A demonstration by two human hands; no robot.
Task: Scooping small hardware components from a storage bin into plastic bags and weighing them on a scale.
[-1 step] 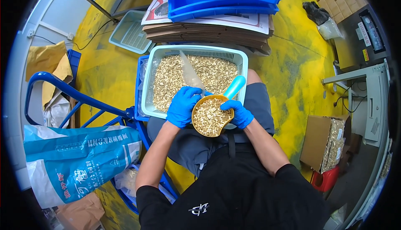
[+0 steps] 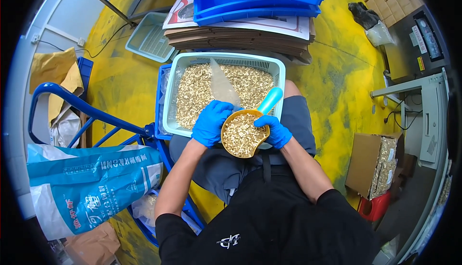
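Note:
A yellow scoop, full of small gold-coloured metal pieces, is over my lap at the near edge of a pale green plastic basket. My right hand, in a blue glove, is closed on the scoop's rim, beside its turquoise handle, which points up and right. My left hand, also gloved, is closed at the scoop's left side on a clear plastic bag that stretches over the basket. The bag's mouth is hidden behind the glove and scoop. More gold pieces fill the basket.
Blue trays rest on stacked flattened cardboard beyond the basket. To the left are a blue metal frame and a blue-and-white sack. An opened carton stands at right, near a red object.
The plastic bag has shifted slightly to the right over the basket and looks a little wider. Both hands and the scoop stay nearly in place.

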